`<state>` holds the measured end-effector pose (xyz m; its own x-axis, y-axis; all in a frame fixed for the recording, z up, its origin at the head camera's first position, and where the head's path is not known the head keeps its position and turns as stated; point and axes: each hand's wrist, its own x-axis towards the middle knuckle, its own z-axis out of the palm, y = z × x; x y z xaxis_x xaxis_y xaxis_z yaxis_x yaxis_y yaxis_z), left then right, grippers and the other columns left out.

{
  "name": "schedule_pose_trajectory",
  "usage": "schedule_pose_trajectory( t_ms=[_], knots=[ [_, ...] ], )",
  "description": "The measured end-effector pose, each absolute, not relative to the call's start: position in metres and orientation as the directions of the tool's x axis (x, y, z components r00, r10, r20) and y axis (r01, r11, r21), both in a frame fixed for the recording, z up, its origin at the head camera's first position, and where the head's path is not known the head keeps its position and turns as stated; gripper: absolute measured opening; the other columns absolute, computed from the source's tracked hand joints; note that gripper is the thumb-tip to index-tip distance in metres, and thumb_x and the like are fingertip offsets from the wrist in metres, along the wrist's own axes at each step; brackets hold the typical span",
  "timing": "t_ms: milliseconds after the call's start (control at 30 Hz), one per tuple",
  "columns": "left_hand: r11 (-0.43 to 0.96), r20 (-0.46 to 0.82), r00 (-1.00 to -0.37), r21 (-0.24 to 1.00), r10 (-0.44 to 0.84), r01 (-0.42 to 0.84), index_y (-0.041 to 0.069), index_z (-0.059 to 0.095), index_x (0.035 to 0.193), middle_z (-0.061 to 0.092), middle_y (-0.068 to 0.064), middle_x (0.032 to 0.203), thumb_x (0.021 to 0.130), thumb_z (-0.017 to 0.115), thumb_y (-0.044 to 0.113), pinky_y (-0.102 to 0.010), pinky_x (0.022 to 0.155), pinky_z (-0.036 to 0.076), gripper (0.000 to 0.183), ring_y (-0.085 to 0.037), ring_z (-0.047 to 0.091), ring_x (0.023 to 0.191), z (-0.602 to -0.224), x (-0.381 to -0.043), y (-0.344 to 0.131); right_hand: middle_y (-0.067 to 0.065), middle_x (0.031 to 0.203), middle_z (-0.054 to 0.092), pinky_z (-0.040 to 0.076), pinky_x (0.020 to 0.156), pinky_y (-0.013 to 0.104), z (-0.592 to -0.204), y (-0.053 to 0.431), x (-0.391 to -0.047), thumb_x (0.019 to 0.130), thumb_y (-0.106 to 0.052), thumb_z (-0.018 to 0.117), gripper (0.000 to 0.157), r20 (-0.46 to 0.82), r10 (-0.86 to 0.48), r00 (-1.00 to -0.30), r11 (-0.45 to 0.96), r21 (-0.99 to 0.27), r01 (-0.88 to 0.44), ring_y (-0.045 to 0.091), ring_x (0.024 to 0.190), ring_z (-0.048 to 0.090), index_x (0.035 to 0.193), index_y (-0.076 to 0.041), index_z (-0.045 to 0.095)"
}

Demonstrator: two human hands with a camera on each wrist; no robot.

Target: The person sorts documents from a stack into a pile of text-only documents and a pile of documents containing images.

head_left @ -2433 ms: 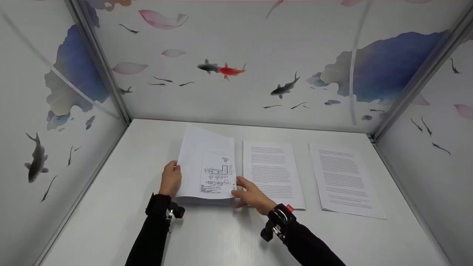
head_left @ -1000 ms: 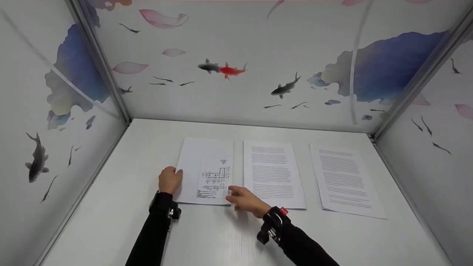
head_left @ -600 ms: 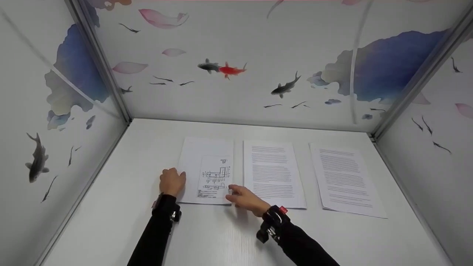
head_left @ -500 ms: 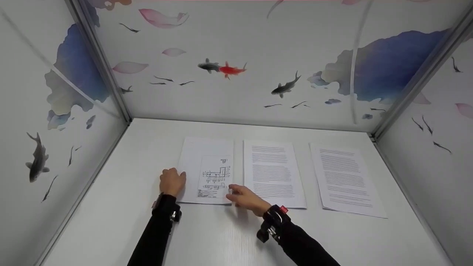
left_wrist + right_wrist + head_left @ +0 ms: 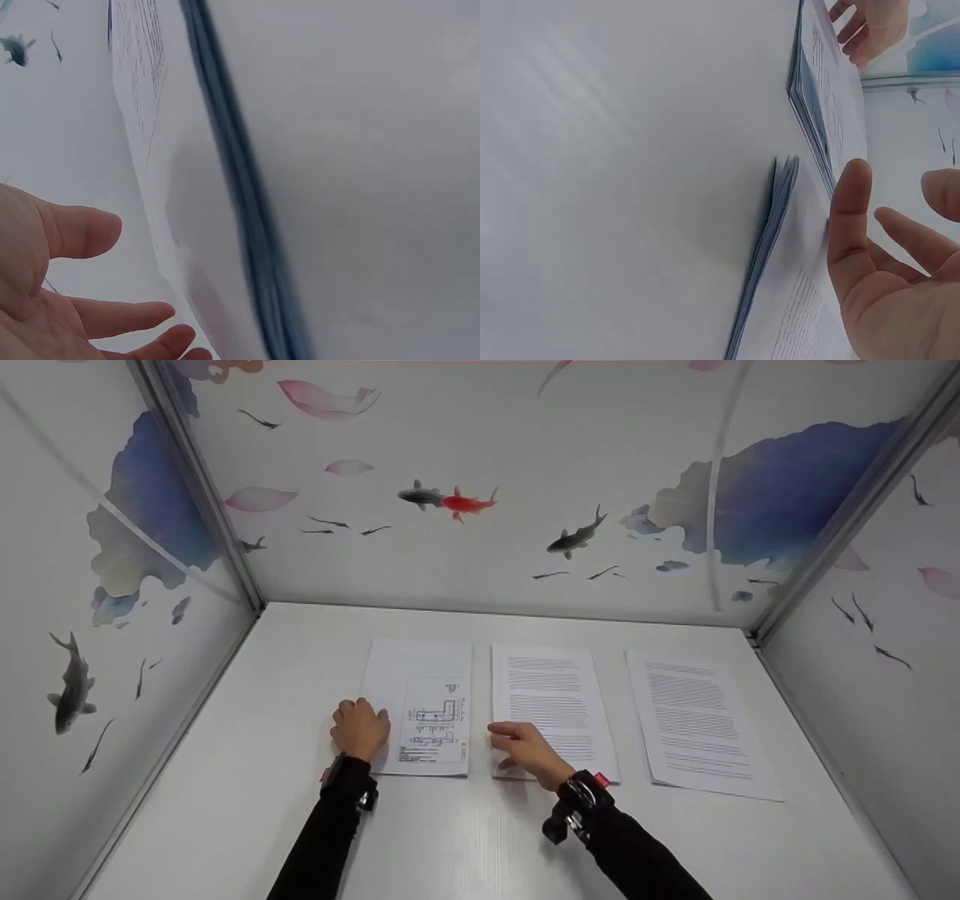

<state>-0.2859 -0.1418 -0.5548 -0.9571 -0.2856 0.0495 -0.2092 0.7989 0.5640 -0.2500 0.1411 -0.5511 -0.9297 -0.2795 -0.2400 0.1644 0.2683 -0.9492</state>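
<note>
On the left of the table lies a stack of paper (image 5: 420, 667) with a technical drawing on its top sheet. My left hand (image 5: 361, 729) is over its left edge; in the left wrist view the fingers (image 5: 124, 316) are loosely spread and hold nothing. A second stack of printed text (image 5: 555, 690) lies in the middle. Above that stack's near left corner is my right hand (image 5: 529, 750). The right wrist view shows its fingers (image 5: 911, 236) spread, with nothing between them. Whether either hand touches paper I cannot tell.
A third stack of printed text (image 5: 697, 720) lies at the right, its lower sheets slightly out of line. White panels (image 5: 480, 570) painted with fish and petals enclose the table (image 5: 465, 840) at the back and both sides.
The left stack's raised top sheets have come down flat. My left hand has let go of its edge and shifted right over it. My right hand has moved right, from that stack to the middle one.
</note>
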Motion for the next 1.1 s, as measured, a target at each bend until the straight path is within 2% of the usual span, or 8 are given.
schedule_pose_trajectory(
  t_ms=[267,367,500,667,733,867,967,1100],
  knots=[
    [0.851,0.138,-0.965,0.511,-0.222,-0.122,-0.012,0.062,0.114,0.049,-0.033,0.132,0.095,0.058,0.02,-0.06,0.1,0.034,0.038,-0.047,0.04,0.13,-0.55,-0.284,-0.119,0.017,0.126,0.062,0.051,0.063,0.028,-0.552,0.171,-0.253,0.099,-0.013,0.053,0.033,-0.184,-0.164,-0.969,0.267,-0.954,0.136,0.024,0.102,0.064,0.129,0.0,0.06],
    [0.863,0.146,-0.971,0.496,-0.19,-0.095,-0.009,0.062,0.117,0.054,-0.03,0.126,0.095,0.06,0.024,-0.058,0.097,0.036,0.04,-0.045,0.046,0.123,-0.547,-0.282,-0.108,0.012,0.116,0.068,0.052,0.069,0.031,-0.553,0.185,-0.257,0.096,-0.01,0.058,0.027,-0.097,-0.065,-0.993,0.392,-0.918,0.064,0.023,0.1,0.064,0.12,-0.002,0.066],
    [0.866,0.151,-0.979,0.498,-0.138,-0.045,-0.004,0.063,0.12,0.063,-0.024,0.113,0.094,0.061,0.027,-0.055,0.091,0.042,0.04,-0.041,0.058,0.108,-0.543,-0.28,-0.095,0.017,0.111,0.07,0.05,0.088,0.044,-0.553,0.215,-0.264,0.09,-0.008,0.064,0.022,0.108,0.051,-0.993,0.641,-0.766,-0.051,0.032,0.105,0.064,0.11,-0.001,0.071],
    [0.843,0.192,-0.981,0.533,-0.04,0.069,0.0,0.07,0.108,0.072,-0.013,0.088,0.093,0.064,0.026,-0.046,0.072,0.05,0.03,-0.028,0.067,0.08,-0.542,-0.276,-0.082,0.027,0.12,0.064,0.045,0.091,0.059,-0.554,0.268,-0.273,0.086,-0.008,0.065,0.032,0.268,0.175,-0.947,0.845,-0.535,0.004,0.047,0.115,0.056,0.116,0.003,0.068],
    [0.822,0.213,-0.977,0.556,0.002,0.123,0.002,0.071,0.102,0.07,-0.007,0.076,0.094,0.064,0.024,-0.038,0.061,0.048,0.024,-0.02,0.063,0.066,-0.542,-0.274,-0.077,0.031,0.125,0.059,0.04,0.094,0.065,-0.555,0.287,-0.274,0.087,-0.011,0.064,0.038,0.256,0.225,-0.94,0.879,-0.47,0.083,0.051,0.119,0.05,0.121,0.007,0.063],
    [0.78,0.24,-0.968,0.592,0.067,0.201,0.006,0.072,0.095,0.062,0.002,0.064,0.094,0.064,0.021,-0.026,0.047,0.038,0.016,-0.009,0.05,0.051,-0.541,-0.271,-0.067,0.043,0.133,0.041,0.028,0.096,0.076,-0.554,0.316,-0.271,0.09,-0.025,0.061,0.061,0.1,0.31,-0.945,0.89,-0.382,0.251,0.058,0.128,0.032,0.131,0.017,0.045],
    [0.761,0.269,-0.958,0.6,0.099,0.247,0.008,0.072,0.093,0.062,0.004,0.064,0.095,0.064,0.021,-0.024,0.047,0.038,0.015,-0.007,0.049,0.051,-0.539,-0.27,-0.061,0.048,0.135,0.032,0.022,0.094,0.081,-0.555,0.331,-0.267,0.09,-0.034,0.059,0.074,-0.015,0.334,-0.942,0.885,-0.339,0.319,0.061,0.132,0.023,0.134,0.02,0.036],
    [0.759,0.322,-0.938,0.578,0.125,0.3,0.01,0.073,0.092,0.066,0.003,0.069,0.095,0.063,0.021,-0.024,0.052,0.041,0.016,-0.007,0.052,0.056,-0.539,-0.271,-0.054,0.049,0.131,0.033,0.026,0.09,0.081,-0.556,0.344,-0.263,0.089,-0.039,0.06,0.075,-0.101,0.327,-0.94,0.88,-0.329,0.342,0.062,0.128,0.026,0.13,0.02,0.04]
  ],
)
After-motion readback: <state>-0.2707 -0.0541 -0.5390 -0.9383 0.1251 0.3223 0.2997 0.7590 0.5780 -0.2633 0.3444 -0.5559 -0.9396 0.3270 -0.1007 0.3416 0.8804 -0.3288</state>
